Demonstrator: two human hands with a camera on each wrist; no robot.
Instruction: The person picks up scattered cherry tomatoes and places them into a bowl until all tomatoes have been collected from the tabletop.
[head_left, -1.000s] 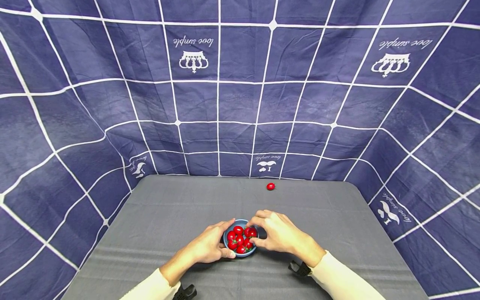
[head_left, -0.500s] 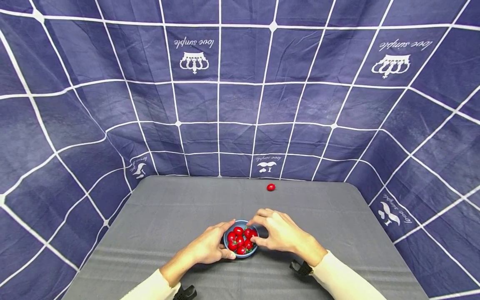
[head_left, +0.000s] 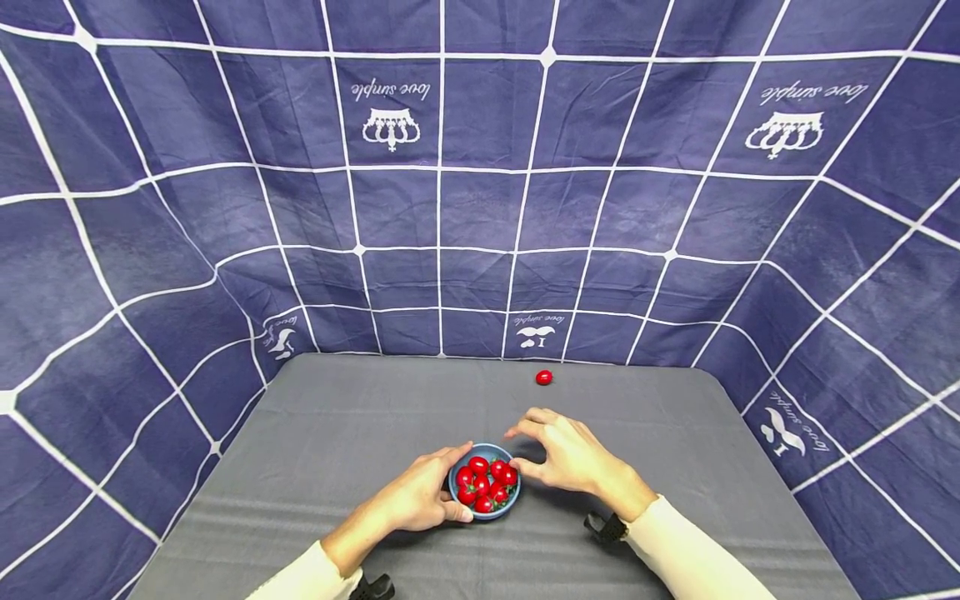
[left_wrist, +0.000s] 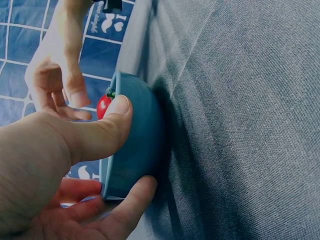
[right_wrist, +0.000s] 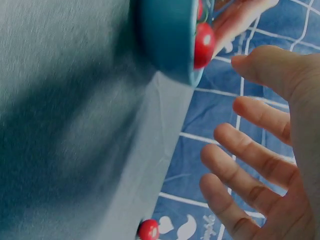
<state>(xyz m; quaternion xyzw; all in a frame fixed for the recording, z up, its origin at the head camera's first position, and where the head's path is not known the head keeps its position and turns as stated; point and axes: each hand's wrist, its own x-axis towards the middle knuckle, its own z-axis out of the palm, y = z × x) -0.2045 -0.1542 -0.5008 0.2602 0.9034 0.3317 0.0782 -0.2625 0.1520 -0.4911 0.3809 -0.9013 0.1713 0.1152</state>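
Note:
A blue bowl [head_left: 487, 514] with several small red tomatoes [head_left: 478, 466] in it stands on the grey cloth. My left hand [head_left: 420, 492] holds the bowl from its left side; in the left wrist view the thumb lies against the outer wall and a finger reaches under the curve. To the right of the rim is my right hand [head_left: 566, 454], its fingers spread and nothing between them. The right wrist view shows those fingers [right_wrist: 250, 190] apart from the bowl [right_wrist: 167, 40], and a tomato [right_wrist: 204, 46] at its rim.
One loose tomato [head_left: 543, 377] lies near the back edge of the grey-covered table [head_left: 360, 400]. Dark blue cloth [head_left: 480, 200] with white lines hangs behind and at both sides.
My right hand has drawn back from the tomatoes to outside the bowl's right rim, its fingers spreading. The left hand stays at the bowl. The whole head view has shifted slightly.

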